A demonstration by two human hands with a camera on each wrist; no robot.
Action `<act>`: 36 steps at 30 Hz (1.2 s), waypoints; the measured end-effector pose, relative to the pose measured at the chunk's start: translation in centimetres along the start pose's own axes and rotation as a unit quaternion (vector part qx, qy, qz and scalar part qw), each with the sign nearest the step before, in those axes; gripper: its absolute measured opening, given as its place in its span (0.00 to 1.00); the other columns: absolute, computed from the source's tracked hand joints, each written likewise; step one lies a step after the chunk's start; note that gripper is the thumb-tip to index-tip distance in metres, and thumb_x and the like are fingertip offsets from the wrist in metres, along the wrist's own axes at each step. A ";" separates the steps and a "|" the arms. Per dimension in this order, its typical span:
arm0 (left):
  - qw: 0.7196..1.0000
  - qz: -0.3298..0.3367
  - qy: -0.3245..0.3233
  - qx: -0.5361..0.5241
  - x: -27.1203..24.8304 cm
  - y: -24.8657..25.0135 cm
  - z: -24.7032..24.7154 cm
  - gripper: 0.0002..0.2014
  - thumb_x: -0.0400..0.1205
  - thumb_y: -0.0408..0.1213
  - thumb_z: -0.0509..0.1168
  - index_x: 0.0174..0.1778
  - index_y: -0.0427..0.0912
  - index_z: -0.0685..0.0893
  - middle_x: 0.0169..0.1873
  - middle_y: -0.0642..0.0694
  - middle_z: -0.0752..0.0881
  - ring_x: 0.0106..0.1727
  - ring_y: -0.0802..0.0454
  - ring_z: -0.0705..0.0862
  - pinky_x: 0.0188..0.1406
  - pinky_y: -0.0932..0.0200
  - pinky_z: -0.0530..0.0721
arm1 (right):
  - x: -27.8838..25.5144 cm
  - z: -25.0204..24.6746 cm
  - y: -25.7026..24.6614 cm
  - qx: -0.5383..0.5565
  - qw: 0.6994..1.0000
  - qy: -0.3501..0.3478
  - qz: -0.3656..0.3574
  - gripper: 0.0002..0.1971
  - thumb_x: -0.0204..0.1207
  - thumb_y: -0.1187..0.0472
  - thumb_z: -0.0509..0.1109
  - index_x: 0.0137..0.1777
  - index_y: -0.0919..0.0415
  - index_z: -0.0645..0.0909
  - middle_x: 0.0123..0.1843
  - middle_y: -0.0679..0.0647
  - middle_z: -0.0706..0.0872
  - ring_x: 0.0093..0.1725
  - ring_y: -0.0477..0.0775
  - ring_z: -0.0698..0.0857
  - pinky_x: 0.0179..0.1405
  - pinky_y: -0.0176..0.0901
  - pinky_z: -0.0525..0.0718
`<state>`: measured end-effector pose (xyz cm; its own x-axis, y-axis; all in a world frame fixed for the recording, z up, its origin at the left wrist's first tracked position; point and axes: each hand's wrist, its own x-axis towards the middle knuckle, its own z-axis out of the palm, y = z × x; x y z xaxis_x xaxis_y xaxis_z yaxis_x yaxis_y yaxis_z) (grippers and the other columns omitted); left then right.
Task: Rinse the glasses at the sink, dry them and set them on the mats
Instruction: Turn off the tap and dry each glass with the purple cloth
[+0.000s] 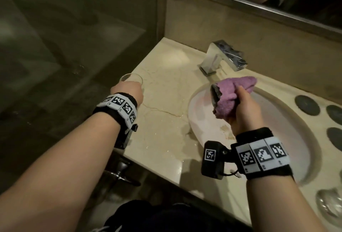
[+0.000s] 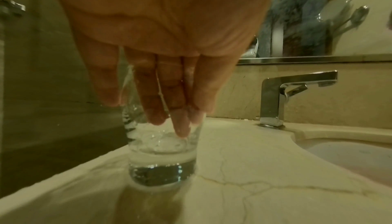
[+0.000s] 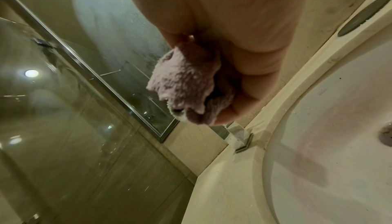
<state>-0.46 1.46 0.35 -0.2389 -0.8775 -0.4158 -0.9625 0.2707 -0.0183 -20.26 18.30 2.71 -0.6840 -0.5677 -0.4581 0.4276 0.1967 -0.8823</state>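
step: pick up glass (image 2: 162, 152) at counter (image 1: 164, 120) left edge | left hand (image 1: 128, 91) grasps it from above | right hand (image 1: 244, 113) clenches cloth (image 1: 231, 98) over sink (image 1: 203, 120) | tip: lift straight, wet glass may slip

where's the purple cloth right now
The purple cloth is bunched in the right hand, held above the sink basin just in front of the faucet, on the right side of the head view.

Head view steeply down over sink (image 1: 249, 157); both wrist views close, low, sharing the faucet (image 2: 275, 96).
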 end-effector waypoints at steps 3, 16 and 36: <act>0.999 0.005 -0.038 -0.007 0.1 -0.4 -0.8 0.14 0.82 0.45 0.57 0.54 0.42 0.83 0.52 0.41 0.83 0.54 0.41 0.82 0.58 0.47 0.80 | 0.4 0.3 0.2 -0.003 1.000 0.008 -0.006 0.24 0.82 0.46 0.62 0.68 0.64 0.78 0.58 0.60 0.87 0.58 0.61 0.86 0.60 0.61 0.84; 0.598 0.072 -0.192 -0.774 -6.4 9.6 -0.3 0.10 0.83 0.36 0.62 0.38 0.42 0.85 0.35 0.48 0.87 0.39 0.54 0.83 0.49 0.47 0.84 | 0.6 -8.1 -2.5 0.006 0.992 0.098 -0.082 0.14 0.86 0.51 0.55 0.48 0.55 0.79 0.44 0.49 0.86 0.43 0.43 0.84 0.41 0.40 0.81; 0.319 -0.006 -0.476 -0.820 -9.4 22.9 4.1 0.07 0.78 0.39 0.64 0.38 0.42 0.84 0.34 0.51 0.88 0.30 0.57 0.84 0.49 0.43 0.85 | -1.8 -19.0 -5.8 -0.225 0.906 0.274 -0.232 0.21 0.80 0.39 0.55 0.46 0.53 0.82 0.51 0.60 0.81 0.51 0.53 0.85 0.53 0.52 0.86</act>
<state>-19.73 17.50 0.07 -0.8373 -0.1457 -0.5270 0.0772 -0.9857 0.1499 -32.77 33.38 6.53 -0.9719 -0.2144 0.0977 -0.1810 0.4140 -0.8921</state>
